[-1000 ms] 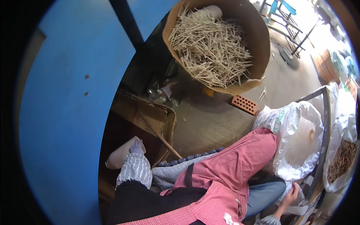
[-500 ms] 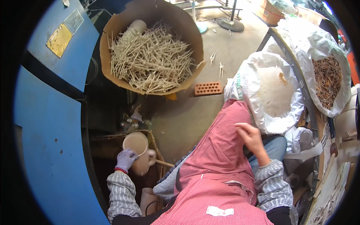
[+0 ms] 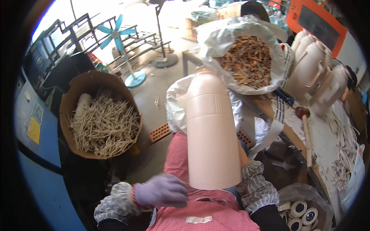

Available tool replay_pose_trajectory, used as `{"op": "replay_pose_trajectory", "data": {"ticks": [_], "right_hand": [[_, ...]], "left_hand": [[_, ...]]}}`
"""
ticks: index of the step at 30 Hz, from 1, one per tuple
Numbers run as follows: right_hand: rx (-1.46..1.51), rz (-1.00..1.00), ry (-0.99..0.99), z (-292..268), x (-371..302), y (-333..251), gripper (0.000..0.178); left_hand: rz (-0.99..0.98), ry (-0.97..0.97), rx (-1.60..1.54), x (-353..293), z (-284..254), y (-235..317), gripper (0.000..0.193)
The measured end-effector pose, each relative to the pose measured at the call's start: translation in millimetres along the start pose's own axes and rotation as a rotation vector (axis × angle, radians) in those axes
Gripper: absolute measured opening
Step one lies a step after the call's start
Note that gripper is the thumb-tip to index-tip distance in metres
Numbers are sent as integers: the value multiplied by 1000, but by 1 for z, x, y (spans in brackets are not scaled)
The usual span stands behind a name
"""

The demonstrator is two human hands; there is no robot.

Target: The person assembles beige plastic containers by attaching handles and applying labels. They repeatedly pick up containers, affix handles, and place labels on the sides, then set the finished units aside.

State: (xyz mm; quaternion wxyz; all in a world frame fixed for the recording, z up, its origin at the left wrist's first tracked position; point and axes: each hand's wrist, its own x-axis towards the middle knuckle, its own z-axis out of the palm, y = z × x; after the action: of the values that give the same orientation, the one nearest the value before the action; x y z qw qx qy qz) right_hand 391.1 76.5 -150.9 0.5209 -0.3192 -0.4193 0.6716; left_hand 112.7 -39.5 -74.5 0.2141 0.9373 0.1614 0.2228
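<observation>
A large pale pink-beige plastic vacuum-flask body [image 3: 212, 138], with a rounded shoulder at its far end, is raised in front of my apron. My right hand [image 3: 243, 154] holds it from behind on the right; most of that hand and its fingers are hidden. To the left of the flask body, apart from it, my left hand [image 3: 163, 190] wears a purple glove. It is blurred, its fingers loosely stretched toward the flask body with nothing seen in them.
A worktable [image 3: 298, 144] on the right carries finished-looking flasks [image 3: 308, 71], a wooden-handled mallet [image 3: 306, 131] and plastic scraps [image 3: 343, 165]. Beyond the flask body stands a sack of brown scraps [image 3: 248, 61]. At left are a carton of sprues [image 3: 106, 125], a brick [image 3: 160, 133] and a fan [image 3: 115, 34].
The view has turned right. The flask body, earlier at my left hand low on the left, is now raised before me in my right hand. My left hand has let go and come inward.
</observation>
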Motion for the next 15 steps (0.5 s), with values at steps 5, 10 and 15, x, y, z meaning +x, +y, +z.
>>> {"op": "replay_pose_trajectory", "data": {"ticks": [5,10,15], "right_hand": [[183,-193,165,20,27,16,18],[-550,-750,-43,74,-14,59,31],[-612,-685,-479,77,13,52,31]], "left_hand": [[-467,1009,-392,11,-75,-15,94],[-369,1047,-146,19,-103,13,123],[-738,972,484,-46,-106,8,48]]}}
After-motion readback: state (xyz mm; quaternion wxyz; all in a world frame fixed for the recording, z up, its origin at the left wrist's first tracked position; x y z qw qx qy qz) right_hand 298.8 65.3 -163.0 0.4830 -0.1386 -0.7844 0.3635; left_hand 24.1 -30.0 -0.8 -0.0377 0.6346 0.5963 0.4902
